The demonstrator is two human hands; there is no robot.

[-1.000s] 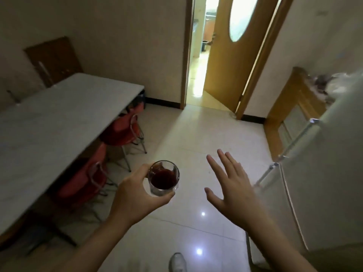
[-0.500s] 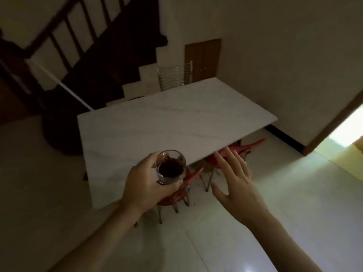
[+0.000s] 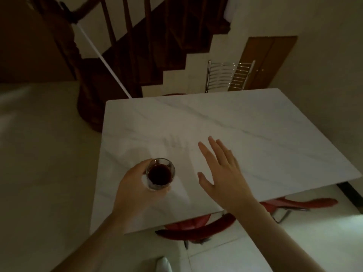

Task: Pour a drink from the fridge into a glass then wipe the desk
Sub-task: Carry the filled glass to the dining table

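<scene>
Above desk (image 3: pixel 255 134), left hand (image 3: pixel 133 189) gripping glass (image 3: pixel 160 174)

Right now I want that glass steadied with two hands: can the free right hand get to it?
Probably yes. The right hand is open and empty beside the glass that the left hand holds over the table, with nothing between them.

The desk (image 3: pixel 225 122) is showing a smooth, white marble-look top with faint grey veins. The glass (image 3: pixel 160 173) is looking clear and glossy. Chrome metal bars are shining on the chair back (image 3: pixel 228 75); the staircase (image 3: pixel 137 36) is looking like dark wood.
</scene>
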